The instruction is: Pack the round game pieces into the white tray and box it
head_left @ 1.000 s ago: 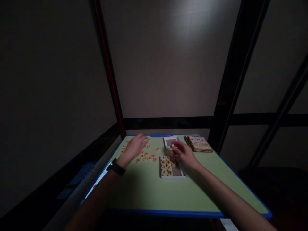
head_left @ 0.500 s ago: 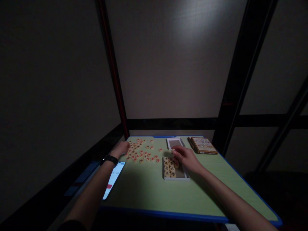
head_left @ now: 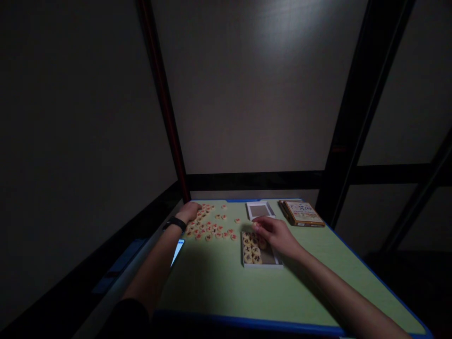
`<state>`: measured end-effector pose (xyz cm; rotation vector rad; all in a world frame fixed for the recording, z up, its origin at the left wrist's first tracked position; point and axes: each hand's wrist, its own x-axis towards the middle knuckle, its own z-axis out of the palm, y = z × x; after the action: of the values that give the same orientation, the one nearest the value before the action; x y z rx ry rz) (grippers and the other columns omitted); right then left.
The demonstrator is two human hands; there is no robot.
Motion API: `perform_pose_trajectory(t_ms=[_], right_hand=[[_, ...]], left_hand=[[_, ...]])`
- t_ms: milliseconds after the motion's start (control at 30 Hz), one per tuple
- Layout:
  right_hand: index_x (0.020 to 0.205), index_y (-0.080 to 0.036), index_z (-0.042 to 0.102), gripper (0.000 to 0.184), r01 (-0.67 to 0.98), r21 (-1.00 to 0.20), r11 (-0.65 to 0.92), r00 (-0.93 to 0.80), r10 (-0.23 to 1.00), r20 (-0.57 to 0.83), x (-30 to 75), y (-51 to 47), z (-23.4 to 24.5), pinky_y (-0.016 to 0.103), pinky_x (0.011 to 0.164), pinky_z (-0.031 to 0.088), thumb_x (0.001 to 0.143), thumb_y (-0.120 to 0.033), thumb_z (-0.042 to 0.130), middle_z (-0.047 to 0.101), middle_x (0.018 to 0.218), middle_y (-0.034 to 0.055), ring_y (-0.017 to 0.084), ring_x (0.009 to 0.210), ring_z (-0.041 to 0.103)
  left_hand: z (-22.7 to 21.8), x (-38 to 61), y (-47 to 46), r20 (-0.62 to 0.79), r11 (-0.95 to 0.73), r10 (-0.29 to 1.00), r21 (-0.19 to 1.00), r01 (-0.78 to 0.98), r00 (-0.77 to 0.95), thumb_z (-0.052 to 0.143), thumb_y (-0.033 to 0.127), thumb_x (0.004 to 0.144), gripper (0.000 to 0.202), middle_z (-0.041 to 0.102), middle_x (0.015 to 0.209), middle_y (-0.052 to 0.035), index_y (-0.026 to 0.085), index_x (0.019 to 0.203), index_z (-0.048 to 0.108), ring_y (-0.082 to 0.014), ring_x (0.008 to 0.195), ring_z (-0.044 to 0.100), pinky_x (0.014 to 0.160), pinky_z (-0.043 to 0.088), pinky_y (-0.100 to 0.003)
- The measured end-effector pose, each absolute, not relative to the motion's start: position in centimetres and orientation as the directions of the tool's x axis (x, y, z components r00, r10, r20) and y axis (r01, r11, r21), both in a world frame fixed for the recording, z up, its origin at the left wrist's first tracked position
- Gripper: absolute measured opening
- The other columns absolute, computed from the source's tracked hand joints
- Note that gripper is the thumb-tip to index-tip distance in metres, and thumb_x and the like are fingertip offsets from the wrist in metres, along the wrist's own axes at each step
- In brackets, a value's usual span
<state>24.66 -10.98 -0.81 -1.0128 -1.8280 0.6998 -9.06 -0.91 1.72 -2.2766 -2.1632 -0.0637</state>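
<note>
My right hand [head_left: 277, 233] pinches a round Chinese chess piece [head_left: 255, 225] between thumb and fingertips, above the far end of a shallow white box [head_left: 263, 265]. Inside that box, rows of pieces with dark characters [head_left: 247, 249] lie on the left side, and a red-marked piece [head_left: 262, 243] shows beside my fingers. My left hand [head_left: 190, 212], with a black band on the wrist, is at the far left edge of the loose Chinese chess pieces [head_left: 208, 226]. Its fingers are curled downward, and their tips are hidden, so what they hold cannot be made out.
A second white tray [head_left: 260, 210] lies behind the first on the green table [head_left: 219, 292]. Worn printed boxes [head_left: 303, 213] rest at the back right. A phone [head_left: 178, 251] lies near the left edge, partly covered by my left forearm. Walls stand behind and to the left.
My left hand has moved farther away and slightly right along the loose pieces, its forearm now covering more of the phone. My right hand still holds its piece above the box.
</note>
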Motion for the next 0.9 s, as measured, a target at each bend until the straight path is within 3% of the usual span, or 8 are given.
perform_pose_trajectory(t_ms=[200, 433, 567, 667, 767, 900], right_hand=[[0.099, -0.017, 0.071, 0.03, 0.334, -0.81, 0.482, -0.242, 0.875, 0.42, 24.8, -10.9, -1.1, 0.033, 0.068, 0.053, 0.084, -0.041, 0.063, 0.075, 0.084, 0.0071, 0.022, 0.074, 0.069], [0.103, -0.018, 0.069, 0.027, 0.388, -0.77, 0.507, -0.224, 0.862, 0.455, 24.8, -10.5, -1.5, 0.032, 0.066, 0.051, 0.082, -0.033, 0.063, 0.074, 0.083, 0.0062, 0.021, 0.072, 0.067], [0.099, -0.018, 0.07, 0.021, 0.449, -0.735, 0.508, -0.215, 0.86, 0.463, 25.3, -10.1, -1.2, 0.028, 0.062, 0.049, 0.081, -0.026, 0.061, 0.073, 0.079, 0.0046, 0.019, 0.068, 0.066], [0.093, -0.019, 0.071, 0.018, 0.498, -0.683, 0.534, -0.227, 0.84, 0.492, 25.9, -10.1, -0.6, 0.027, 0.063, 0.049, 0.078, -0.021, 0.062, 0.071, 0.083, 0.0046, 0.017, 0.069, 0.065], [0.088, -0.019, 0.071, 0.016, 0.544, -0.625, 0.56, -0.244, 0.818, 0.52, 26.6, -10.1, 0.1, 0.027, 0.065, 0.049, 0.074, -0.016, 0.064, 0.07, 0.088, 0.0046, 0.016, 0.07, 0.063], [0.088, -0.018, 0.07, 0.02, 0.586, -0.579, 0.567, -0.264, 0.809, 0.525, 27.1, -10.1, 0.6, 0.027, 0.066, 0.049, 0.072, -0.009, 0.063, 0.068, 0.087, 0.0043, 0.015, 0.07, 0.061]], left_hand=[[1.7, -8.4, -0.6, 0.014, -0.063, 0.998, -0.018, 0.998, 0.064, 0.052, 0.01, 0.085, 0.026, 0.073, 0.108, -0.0188, 0.015, 0.096, 0.075, -0.0276, 0.105, 0.069, 0.089, 0.05, -0.032], [2.2, -7.9, -1.8, 0.047, -0.055, 0.997, -0.061, 0.997, 0.058, 0.051, 0.009, 0.086, 0.023, 0.07, 0.111, -0.0247, 0.008, 0.098, 0.071, -0.0305, 0.107, 0.067, 0.088, 0.051, -0.034], [3.0, -5.8, -2.9, 0.137, -0.101, 0.985, -0.049, 0.994, 0.107, 0.045, 0.012, 0.092, 0.026, 0.069, 0.11, -0.0233, 0.007, 0.108, 0.065, -0.0282, 0.108, 0.065, 0.092, 0.049, -0.034], [3.1, -2.8, -4.4, 0.225, -0.212, 0.953, 0.006, 0.977, 0.206, 0.037, 0.02, 0.099, 0.029, 0.069, 0.11, -0.0159, 0.012, 0.116, 0.059, -0.0229, 0.104, 0.065, 0.092, 0.049, -0.032], [2.6, 0.9, -6.6, 0.461, -0.52, 0.787, 0.137, 0.843, 0.41, 0.046, 0.024, 0.096, 0.022, 0.067, 0.108, -0.0106, 0.016, 0.112, 0.06, -0.0223, 0.102, 0.064, 0.093, 0.05, -0.034], [2.0, 5.1, -9.1, 0.589, -0.724, 0.633, 0.22, 0.654, 0.503, 0.051, 0.022, 0.093, 0.017, 0.066, 0.099, -0.0055, 0.02, 0.104, 0.064, -0.0195, 0.095, 0.062, 0.089, 0.051, -0.033]])
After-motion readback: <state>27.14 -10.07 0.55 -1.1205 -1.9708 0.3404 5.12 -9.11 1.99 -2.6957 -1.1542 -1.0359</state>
